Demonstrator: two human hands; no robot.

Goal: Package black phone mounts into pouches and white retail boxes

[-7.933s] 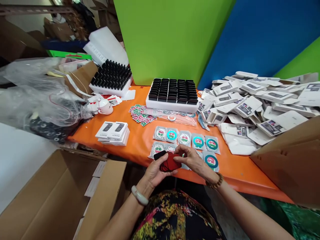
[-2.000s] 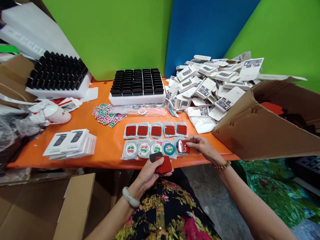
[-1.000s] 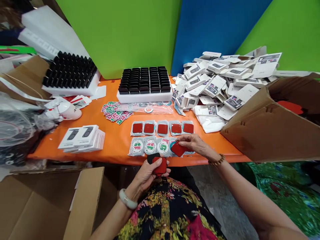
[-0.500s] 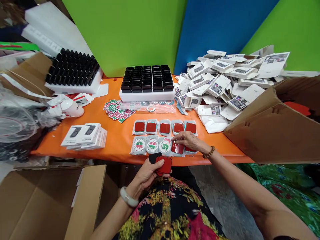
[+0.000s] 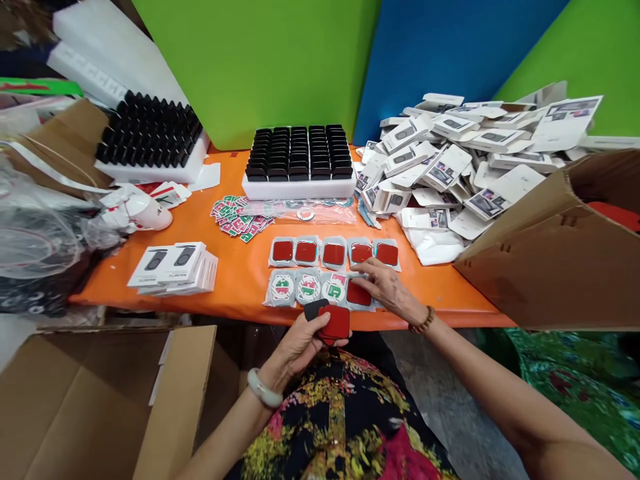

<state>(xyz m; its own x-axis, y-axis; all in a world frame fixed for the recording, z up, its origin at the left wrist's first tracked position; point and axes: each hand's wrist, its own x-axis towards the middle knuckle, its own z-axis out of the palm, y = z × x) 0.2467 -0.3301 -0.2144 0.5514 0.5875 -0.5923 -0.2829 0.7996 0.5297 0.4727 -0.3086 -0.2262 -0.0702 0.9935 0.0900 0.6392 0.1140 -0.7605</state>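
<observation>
My left hand [image 5: 299, 345] is closed around a small stack of square pads at the table's front edge. A red pad [image 5: 337, 322] is on top, and a black pad [image 5: 315, 309] sticks out beside it. My right hand [image 5: 391, 291] hovers over the right end of the near row, thumb and fingers apart, close to a red square [image 5: 358, 294] on a pale wrapped piece. Left of it in that row are pieces with white round discs [image 5: 333, 288] bearing green and red marks. The far row holds several red-topped pieces [image 5: 333, 253]. My right hand hides the near row's end.
Behind the rows stands a white foam tray [image 5: 300, 190] of black pieces, with another foam tray [image 5: 150, 173] at left. Printed cards [image 5: 240, 217] lie scattered. White boxes [image 5: 175, 267] are stacked at left; flattened boxes [image 5: 445, 167] pile up at right beside a carton [image 5: 545, 260].
My right hand has drawn slightly away from the fourth near-row piece, whose red square now lies flatter on its wrapping. My left hand keeps its stack. The whole view has shifted a little.
</observation>
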